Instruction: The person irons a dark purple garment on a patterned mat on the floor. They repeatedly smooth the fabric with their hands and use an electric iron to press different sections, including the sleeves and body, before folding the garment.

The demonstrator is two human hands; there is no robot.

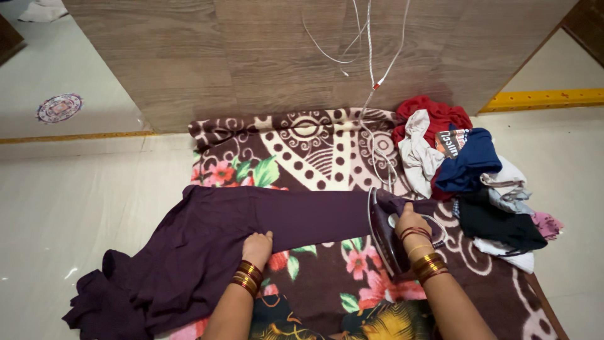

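A big brown blanket (314,151) with flowers and white dots lies flat on the pale floor (82,189), and its far edge meets a wooden wall (264,56). A long purple cloth (207,245) lies across the middle of the blanket. One end spills off the blanket's left side onto the floor in a bunch. The other end reaches toward the blanket's right side. A pile of clothes (465,176), red, white, blue and black, sits on the blanket's far right corner. A dark iron (387,236) stands tipped up on the right end of the purple cloth, near the pile. Its white cord (371,82) runs up over the blanket to the wall. The right hand (412,223) is closed around the iron's handle. The left hand (258,247) presses on the near edge of the purple cloth, close to the blanket's middle, fingers curled down on the fabric. Both wrists wear bangles.
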